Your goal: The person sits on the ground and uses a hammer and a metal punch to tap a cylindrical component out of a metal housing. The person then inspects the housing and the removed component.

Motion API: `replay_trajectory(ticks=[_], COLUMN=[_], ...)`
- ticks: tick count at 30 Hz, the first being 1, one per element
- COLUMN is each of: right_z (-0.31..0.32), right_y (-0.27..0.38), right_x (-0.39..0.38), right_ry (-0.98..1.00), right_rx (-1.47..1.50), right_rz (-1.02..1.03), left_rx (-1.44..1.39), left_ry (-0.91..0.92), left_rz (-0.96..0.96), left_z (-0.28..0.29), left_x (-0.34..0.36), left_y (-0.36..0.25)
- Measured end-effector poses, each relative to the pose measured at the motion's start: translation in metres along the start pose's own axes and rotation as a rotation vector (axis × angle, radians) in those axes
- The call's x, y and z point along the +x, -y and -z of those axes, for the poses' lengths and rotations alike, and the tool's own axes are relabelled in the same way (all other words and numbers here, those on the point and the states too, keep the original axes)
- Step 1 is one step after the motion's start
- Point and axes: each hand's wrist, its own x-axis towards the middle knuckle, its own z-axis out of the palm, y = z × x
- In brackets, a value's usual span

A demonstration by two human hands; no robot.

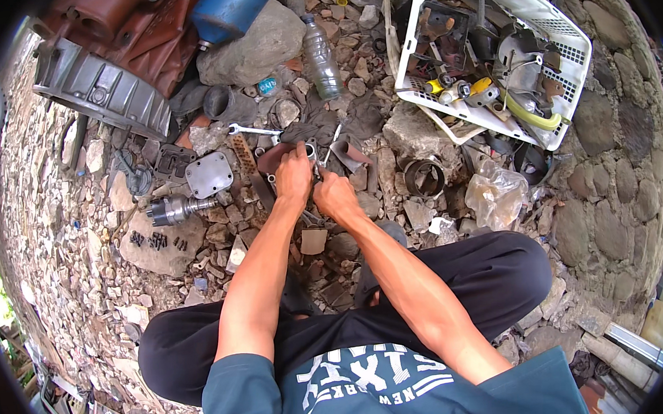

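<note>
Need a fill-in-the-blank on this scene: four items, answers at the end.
1. The left hand and right hand are ____, not gloved.
2. The squarish metal plate lies to the ____ (left or right) of the left hand.
3. The container by the large rock at the top is coloured ____.
4. Of the wrench and the bottle, the ____ lies nearer the white crate.

Missing words: bare; left; blue; bottle.
</note>
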Motion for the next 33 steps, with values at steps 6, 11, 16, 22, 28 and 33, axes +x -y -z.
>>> replay_trajectory(ticks=[6, 11, 16, 22, 28, 33], right_z=[0.001, 0.002, -0.003, 0.004, 0.007, 0.007], right_y=[0.010, 0.014, -0.013, -0.010, -0.012, -0.008], right_x=[0.000, 0.001, 0.040, 0.007, -0.015, -0.016], right_ry=[0.027, 0.022, 0.026, -0.072, -0.050, -0.031], right_rx=[-0.038, -0.046, -0.095, -0.001, -0.068, -0.084], right_rz=[-0.030, -0.042, -0.076, -0.136, -0.026, 0.022], left_rx=[-0.037, -0.076, 0.014, -0.084, -0.063, -0.048], left_ry=[-0.006, 0.000, -0.080, -0.032, -0.072, -0.055], left_rz=[-0.003, 0.026, -0.034, -0.003, -0.023, -0.002], left_z=[0.005, 0.006, -0.013, -0.006, -0.005, -0.003], left_x=[-0.001, 0.003, -0.004, -0.010, -0.009, -0.007], left_y=[0.002, 0.000, 0.007, -0.003, -0.005, -0.007])
